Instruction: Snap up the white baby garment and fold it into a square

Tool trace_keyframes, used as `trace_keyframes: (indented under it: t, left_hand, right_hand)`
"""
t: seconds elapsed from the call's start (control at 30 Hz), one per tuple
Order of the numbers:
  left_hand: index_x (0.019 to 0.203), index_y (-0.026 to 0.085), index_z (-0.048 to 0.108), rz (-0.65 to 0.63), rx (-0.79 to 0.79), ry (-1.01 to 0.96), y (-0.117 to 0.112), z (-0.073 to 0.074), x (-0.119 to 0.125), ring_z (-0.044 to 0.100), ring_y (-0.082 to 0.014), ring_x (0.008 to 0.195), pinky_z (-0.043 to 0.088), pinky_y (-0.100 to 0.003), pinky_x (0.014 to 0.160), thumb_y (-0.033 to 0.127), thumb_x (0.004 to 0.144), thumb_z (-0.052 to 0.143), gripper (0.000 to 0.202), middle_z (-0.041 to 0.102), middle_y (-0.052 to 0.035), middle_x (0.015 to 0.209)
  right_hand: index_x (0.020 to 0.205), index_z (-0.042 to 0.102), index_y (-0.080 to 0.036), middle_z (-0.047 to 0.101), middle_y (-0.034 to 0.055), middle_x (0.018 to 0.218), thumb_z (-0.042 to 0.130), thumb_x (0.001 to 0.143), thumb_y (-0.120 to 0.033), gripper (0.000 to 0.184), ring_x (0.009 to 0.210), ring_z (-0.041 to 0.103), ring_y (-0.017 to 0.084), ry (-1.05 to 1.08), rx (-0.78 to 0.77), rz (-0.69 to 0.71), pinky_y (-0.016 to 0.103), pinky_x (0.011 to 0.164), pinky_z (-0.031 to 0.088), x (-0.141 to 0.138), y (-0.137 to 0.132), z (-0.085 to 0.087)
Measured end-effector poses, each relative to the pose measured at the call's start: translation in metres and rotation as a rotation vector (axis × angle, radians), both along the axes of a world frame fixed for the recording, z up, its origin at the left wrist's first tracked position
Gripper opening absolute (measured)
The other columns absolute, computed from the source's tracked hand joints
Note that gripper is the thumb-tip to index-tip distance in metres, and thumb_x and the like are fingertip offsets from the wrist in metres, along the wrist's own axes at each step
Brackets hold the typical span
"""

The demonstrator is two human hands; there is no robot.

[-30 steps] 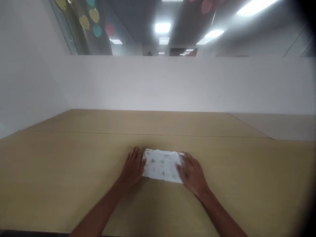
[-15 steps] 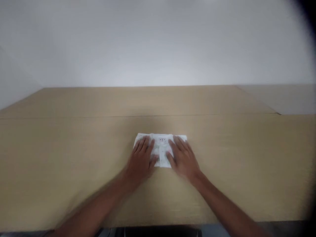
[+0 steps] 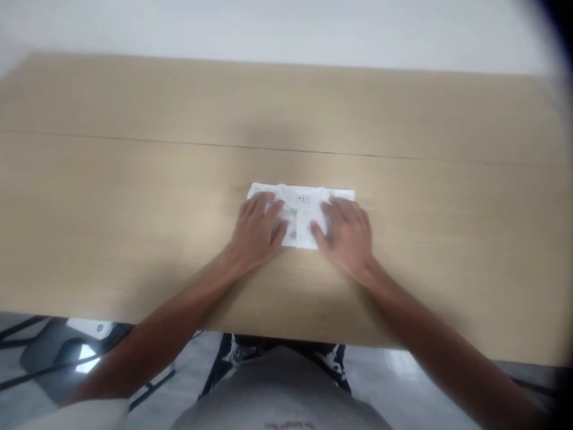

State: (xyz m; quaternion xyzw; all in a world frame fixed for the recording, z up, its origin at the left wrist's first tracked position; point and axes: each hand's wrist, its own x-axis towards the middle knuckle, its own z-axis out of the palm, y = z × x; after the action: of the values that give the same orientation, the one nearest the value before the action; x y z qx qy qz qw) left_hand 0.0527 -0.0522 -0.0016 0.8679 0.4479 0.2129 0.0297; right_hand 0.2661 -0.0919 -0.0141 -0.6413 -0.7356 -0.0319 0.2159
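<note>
Well, both bare hands are on the cloth. A folded white garment (image 3: pixel 301 218) lies flat on a light wood table (image 3: pixel 134 197), near the middle of the view. Its long side runs from 9 to 3 o'clock, and it is printed with small green and grey motifs, with 3 tiny dark marks (image 3: pixel 303 198) near its 12 o'clock edge.

The left hand (image 3: pixel 257 230) comes in from 7 o'clock and covers the garment's 9 o'clock end, its fingers (image 3: pixel 264 206) loosely spread and aimed toward 2 o'clock. The right hand (image 3: pixel 347 236) comes in from 5 o'clock and lies over the 3 o'clock half, its fingers (image 3: pixel 344 209) aimed toward 10 o'clock. Neither hand pinches anything: both lie flat and spread, pressing down on the cloth, with a strip of garment showing between them.

A thin seam (image 3: pixel 286 149) crosses the table at 12 o'clock from the garment. Beyond the table's near edge at 6 o'clock are the person's grey shirt (image 3: pixel 282 397), a black cloth with white print (image 3: pixel 228 352) and a pale floor (image 3: pixel 380 382). At 8 o'clock sits a dark object (image 3: pixel 49 352), too blurred to name.
</note>
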Motion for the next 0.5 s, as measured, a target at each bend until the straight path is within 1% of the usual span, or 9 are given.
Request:
trace_keyframes:
  t: [0.07,0.1,0.13,0.17,0.23,0.3,0.33,0.4,0.5]
  left_hand:
    - [0.107,0.016,0.06,0.015,0.074,-0.082,0.004,0.001,-0.002,0.052,-0.027,0.11,0.041,-0.044,0.095,0.027,0.088,0.052,0.023,0.059,-0.0119,0.115]
    - [0.095,0.016,0.061,0.021,0.12,-0.131,0.005,0.002,-0.003,0.054,-0.0243,0.099,0.044,-0.04,0.089,0.025,0.086,0.053,0.015,0.061,-0.01,0.102]
    - [0.083,0.017,0.06,0.025,0.164,-0.179,0.006,0.001,-0.004,0.055,-0.0209,0.087,0.045,-0.036,0.081,0.023,0.084,0.055,0.008,0.06,-0.0071,0.089]
    - [0.072,0.017,0.056,0.023,0.2,-0.227,0.007,0.0,-0.005,0.052,-0.0172,0.075,0.044,-0.03,0.071,0.02,0.082,0.056,0.01,0.056,-0.0035,0.076]
    - [0.057,0.018,0.042,-0.009,0.252,-0.316,0.007,-0.003,-0.008,0.041,-0.0109,0.056,0.034,-0.024,0.053,0.015,0.079,0.058,0.027,0.042,0.0029,0.059]
    - [0.052,0.018,0.031,-0.063,0.275,-0.394,0.006,-0.007,-0.011,0.027,-0.0078,0.047,0.023,-0.024,0.046,0.011,0.078,0.058,0.039,0.03,0.0065,0.051]
    - [0.051,0.017,0.027,-0.089,0.273,-0.424,0.005,-0.009,-0.012,0.023,-0.0071,0.045,0.02,-0.024,0.045,0.009,0.078,0.058,0.042,0.027,0.0072,0.05]
    - [0.051,0.017,0.024,-0.123,0.244,-0.461,0.004,-0.011,-0.014,0.022,-0.0064,0.045,0.019,-0.025,0.044,0.007,0.077,0.058,0.044,0.025,0.0076,0.05]
    - [0.051,0.017,0.023,-0.168,0.185,-0.47,0.004,-0.01,-0.017,0.02,-0.0064,0.046,0.018,-0.025,0.044,0.005,0.075,0.058,0.044,0.023,0.0074,0.051]
  right_hand:
    - [0.116,0.061,-0.017,0.059,0.0127,0.126,0.05,0.089,-0.045,0.041,0.117,0.05,0.029,0.003,0.013,-0.015,0.042,0.097,0.038,0.0,-0.001,0.001]
    - [0.112,0.063,-0.017,0.06,0.012,0.122,0.051,0.088,-0.044,0.038,0.114,0.051,0.028,0.006,0.035,-0.021,0.041,0.095,0.039,0.0,-0.002,0.002]
    - [0.106,0.065,-0.018,0.062,0.0109,0.117,0.053,0.087,-0.044,0.034,0.109,0.053,0.027,0.011,0.071,-0.028,0.04,0.092,0.039,0.0,-0.003,0.003]
    - [0.098,0.067,-0.019,0.063,0.0097,0.11,0.055,0.086,-0.044,0.03,0.104,0.055,0.026,0.017,0.12,-0.038,0.039,0.089,0.039,0.0,-0.004,0.003]
    - [0.08,0.067,-0.02,0.063,0.0059,0.09,0.059,0.083,-0.042,0.023,0.09,0.058,0.022,0.038,0.225,-0.058,0.037,0.081,0.038,0.001,-0.005,0.004]
    - [0.064,0.06,-0.02,0.055,0.0005,0.069,0.062,0.081,-0.037,0.025,0.071,0.055,0.016,0.084,0.295,-0.061,0.034,0.073,0.037,0.001,-0.007,0.004]
    - [0.058,0.054,-0.019,0.05,-0.0022,0.061,0.062,0.08,-0.034,0.028,0.062,0.051,0.013,0.123,0.305,-0.055,0.032,0.069,0.036,0.002,-0.009,0.004]
    - [0.052,0.042,-0.02,0.041,-0.0063,0.053,0.062,0.079,-0.027,0.034,0.051,0.041,0.009,0.232,0.284,-0.037,0.028,0.06,0.033,0.002,-0.011,0.004]
    - [0.05,0.028,-0.021,0.026,-0.0092,0.049,0.059,0.078,-0.02,0.042,0.045,0.028,0.006,0.453,0.22,-0.055,0.024,0.05,0.027,0.0,-0.014,0.007]
